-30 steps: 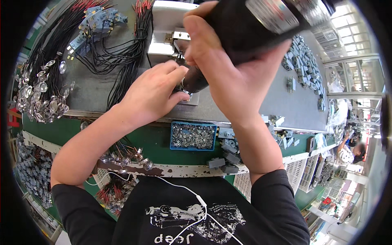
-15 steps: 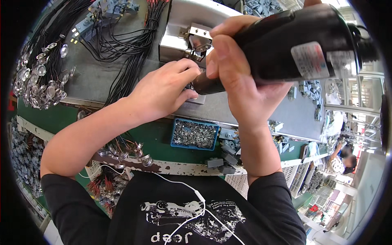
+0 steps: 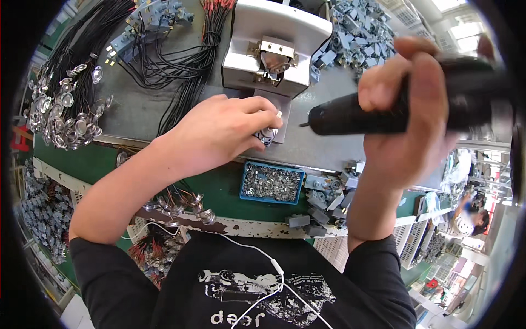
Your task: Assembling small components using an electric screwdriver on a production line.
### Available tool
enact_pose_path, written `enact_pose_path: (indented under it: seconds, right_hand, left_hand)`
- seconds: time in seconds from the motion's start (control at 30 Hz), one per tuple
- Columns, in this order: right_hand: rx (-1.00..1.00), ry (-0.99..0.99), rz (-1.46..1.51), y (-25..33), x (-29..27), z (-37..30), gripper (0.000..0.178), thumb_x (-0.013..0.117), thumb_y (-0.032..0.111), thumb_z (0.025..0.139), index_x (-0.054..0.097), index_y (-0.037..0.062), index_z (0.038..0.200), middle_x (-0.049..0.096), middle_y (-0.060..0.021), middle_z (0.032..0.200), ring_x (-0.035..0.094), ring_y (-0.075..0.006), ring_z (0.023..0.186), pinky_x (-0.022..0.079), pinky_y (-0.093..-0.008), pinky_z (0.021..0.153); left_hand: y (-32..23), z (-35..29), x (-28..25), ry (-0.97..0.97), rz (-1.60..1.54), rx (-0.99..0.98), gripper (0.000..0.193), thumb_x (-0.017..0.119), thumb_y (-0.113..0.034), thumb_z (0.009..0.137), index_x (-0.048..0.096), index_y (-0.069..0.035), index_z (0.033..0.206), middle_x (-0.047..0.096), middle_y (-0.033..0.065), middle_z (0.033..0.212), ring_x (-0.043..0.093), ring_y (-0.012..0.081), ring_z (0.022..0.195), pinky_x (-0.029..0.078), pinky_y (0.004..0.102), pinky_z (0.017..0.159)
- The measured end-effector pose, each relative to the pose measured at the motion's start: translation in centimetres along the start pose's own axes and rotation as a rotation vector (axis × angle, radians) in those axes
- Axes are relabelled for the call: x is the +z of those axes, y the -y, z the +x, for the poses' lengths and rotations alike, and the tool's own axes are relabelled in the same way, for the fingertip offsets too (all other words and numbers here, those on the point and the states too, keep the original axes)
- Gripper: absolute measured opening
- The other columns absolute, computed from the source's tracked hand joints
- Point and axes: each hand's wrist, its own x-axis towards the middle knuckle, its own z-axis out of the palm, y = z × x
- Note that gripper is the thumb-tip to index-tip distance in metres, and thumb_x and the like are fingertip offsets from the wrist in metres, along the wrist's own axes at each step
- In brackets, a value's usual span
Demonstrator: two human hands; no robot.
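Note:
My right hand (image 3: pixel 408 109) is wrapped round a black electric screwdriver (image 3: pixel 339 116); its thin bit points left, in the air over the metal bench. Farther left, my left hand (image 3: pixel 224 129) has its fingers closed round a small round shiny metal part (image 3: pixel 267 135) at the bench edge. My fingers cover much of that part. The screwdriver's bit is apart from it. Just beyond the left hand stands a silver-white bench machine (image 3: pixel 279 24) with a small metal fixture on its front.
A blue tray (image 3: pixel 241 189) of small metal pieces sits near my body, beside loose grey plastic housings (image 3: pixel 323 200). More grey housings (image 3: pixel 359 44) are heaped at the far right. Black cables (image 3: pixel 186 82) and round metal parts on wires (image 3: pixel 68 115) cover the left side.
The right hand has drawn the screwdriver away to the right, off the part at the left fingers. The left hand still pinches the part.

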Motion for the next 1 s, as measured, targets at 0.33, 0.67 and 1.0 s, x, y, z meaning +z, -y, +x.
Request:
enact_pose_path:
  seconds: [0.33,0.67,1.0]
  right_hand:
    - [0.059,0.409,-0.432,-1.8,2.1,-6.1,0.047,0.059,0.003,0.100,0.048,0.0043,0.147,0.064,-0.0166,0.128,0.060,-0.0274,0.124,0.048,-0.0408,0.105]
    - [1.389,0.700,0.160,-9.7,8.5,-10.0,0.037,0.047,0.014,0.110,0.049,-0.0087,0.139,0.073,-0.0178,0.097,0.074,-0.0195,0.083,0.062,-0.0312,0.077]
    - [1.286,0.269,0.350,-11.3,10.3,-9.7,0.033,0.065,0.030,0.104,0.056,0.0002,0.116,0.070,-0.0106,0.087,0.069,-0.0159,0.067,0.054,-0.0266,0.055]
  left_hand:
    - [8.2,-5.1,-11.8,-0.999,0.711,-0.328,0.032,0.065,-0.017,0.102,0.062,-0.003,0.130,0.066,0.0072,0.123,0.063,0.0147,0.109,0.050,0.0318,0.097]
    - [1.9,-8.6,-4.2,0.116,0.234,-0.843,0.048,0.079,-0.035,0.086,0.053,-0.005,0.113,0.067,0.0152,0.075,0.068,0.0345,0.071,0.051,0.0443,0.065]
    - [2.6,-8.7,-8.3,0.043,-0.292,-0.717,0.036,0.074,-0.020,0.092,0.053,-0.002,0.115,0.055,0.0030,0.070,0.050,0.0118,0.064,0.041,0.0313,0.058]
